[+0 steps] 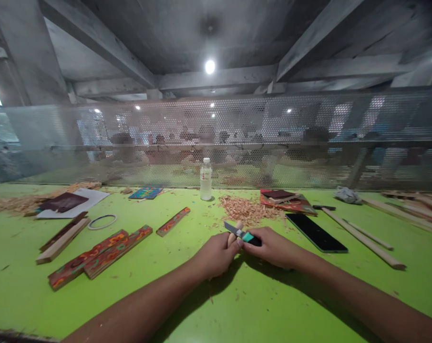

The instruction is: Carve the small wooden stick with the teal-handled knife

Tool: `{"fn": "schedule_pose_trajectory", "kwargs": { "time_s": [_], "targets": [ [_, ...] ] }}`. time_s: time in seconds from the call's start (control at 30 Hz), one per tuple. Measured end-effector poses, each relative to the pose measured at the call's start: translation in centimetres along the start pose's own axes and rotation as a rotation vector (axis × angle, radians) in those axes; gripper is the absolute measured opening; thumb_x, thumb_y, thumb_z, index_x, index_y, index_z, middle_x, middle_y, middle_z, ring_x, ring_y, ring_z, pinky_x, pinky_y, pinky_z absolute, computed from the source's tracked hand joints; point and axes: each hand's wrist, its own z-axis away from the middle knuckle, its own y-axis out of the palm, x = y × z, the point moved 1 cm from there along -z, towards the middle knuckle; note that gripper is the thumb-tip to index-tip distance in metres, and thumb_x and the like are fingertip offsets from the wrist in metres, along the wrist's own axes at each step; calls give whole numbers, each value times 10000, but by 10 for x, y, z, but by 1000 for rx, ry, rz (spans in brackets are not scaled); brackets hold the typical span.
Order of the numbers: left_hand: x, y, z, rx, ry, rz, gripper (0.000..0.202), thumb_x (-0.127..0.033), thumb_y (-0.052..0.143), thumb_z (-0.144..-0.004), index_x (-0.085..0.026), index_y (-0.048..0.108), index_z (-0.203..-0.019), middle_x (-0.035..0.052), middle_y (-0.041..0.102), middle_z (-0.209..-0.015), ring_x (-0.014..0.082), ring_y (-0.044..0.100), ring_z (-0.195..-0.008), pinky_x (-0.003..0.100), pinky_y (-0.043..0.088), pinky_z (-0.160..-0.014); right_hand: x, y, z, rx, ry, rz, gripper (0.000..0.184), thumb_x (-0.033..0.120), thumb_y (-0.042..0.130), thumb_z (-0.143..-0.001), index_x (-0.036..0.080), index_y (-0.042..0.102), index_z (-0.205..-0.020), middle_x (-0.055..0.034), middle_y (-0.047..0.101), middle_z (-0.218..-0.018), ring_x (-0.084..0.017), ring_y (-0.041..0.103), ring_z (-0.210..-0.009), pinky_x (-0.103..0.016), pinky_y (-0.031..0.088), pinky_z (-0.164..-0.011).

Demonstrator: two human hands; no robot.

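Our left hand [216, 255]: grip closed round a short wooden stick [239, 225]. Right hand [273, 247]: grip closed on a knife [242, 234], blade against the stick's tip. Both low over the green counter [201, 305], near the shavings [246, 209].

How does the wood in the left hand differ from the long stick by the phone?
The pale wooden piece sits in the left hand, only its tip showing; the long bare wooden stick lies whole on the green table. The teal-handled knife meets the piece, not the stick. Both are unpainted wood.
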Motion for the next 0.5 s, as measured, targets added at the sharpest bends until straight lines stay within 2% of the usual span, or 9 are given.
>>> {"fn": "schedule_pose_trajectory", "kwargs": {
  "time_s": [0.27, 0.5],
  "targets": [
    [2, 0, 0, 10, -29, -10, 294, -398, 630, -1026, -157, 672, -1190, 74, 705, -1141, 213, 708, -940, 395, 610, -814, -1, -1, -1, -14, 27, 21, 402, 538, 532, -930, 188, 595, -743, -49, 674, -708, -185, 559, -647, -279, 329, -577],
    [1, 0, 0, 4, -17, -11, 331, -454, 577, -1047, -146, 676, -1121, 43, 708, -985, 173, 694, -795, 345, 598, -722, -2, 0, -1, -3, 10, 22, 383, 511, 512, -941, 189, 587, -747, -44, 678, -731, -182, 555, -661, -283, 336, -598]
  ]
}}
